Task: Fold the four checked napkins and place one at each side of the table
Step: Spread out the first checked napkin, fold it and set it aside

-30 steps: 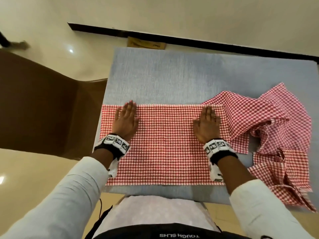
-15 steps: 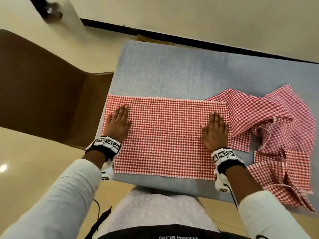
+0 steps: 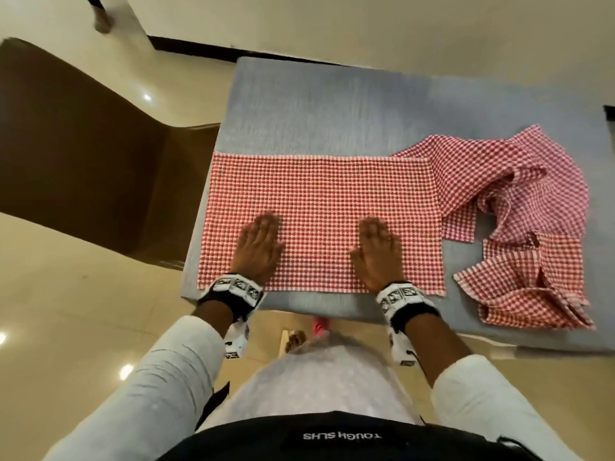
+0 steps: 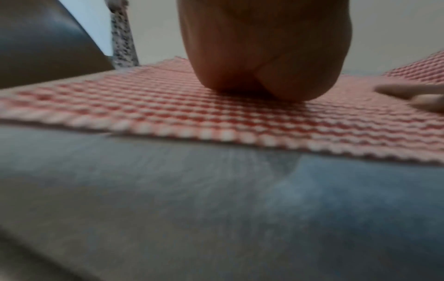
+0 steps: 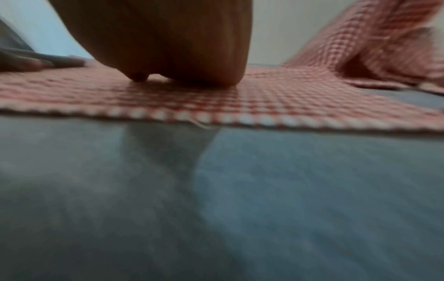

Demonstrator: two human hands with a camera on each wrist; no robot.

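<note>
napkin (image 3: 319,207) is lying flat mid-frame; left hand (image 3: 258,251) and right hand (image 3: 377,254) are pressing it, fingers straight and together. best smoothing outward evenly, keeping edges aligned.

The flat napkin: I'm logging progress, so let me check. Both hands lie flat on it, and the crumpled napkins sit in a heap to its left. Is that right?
Not quite. The heap of crumpled napkins lies to the right of the flat napkin, as the head view shows. The rest holds: the left hand and the right hand both lie flat on it.
</note>
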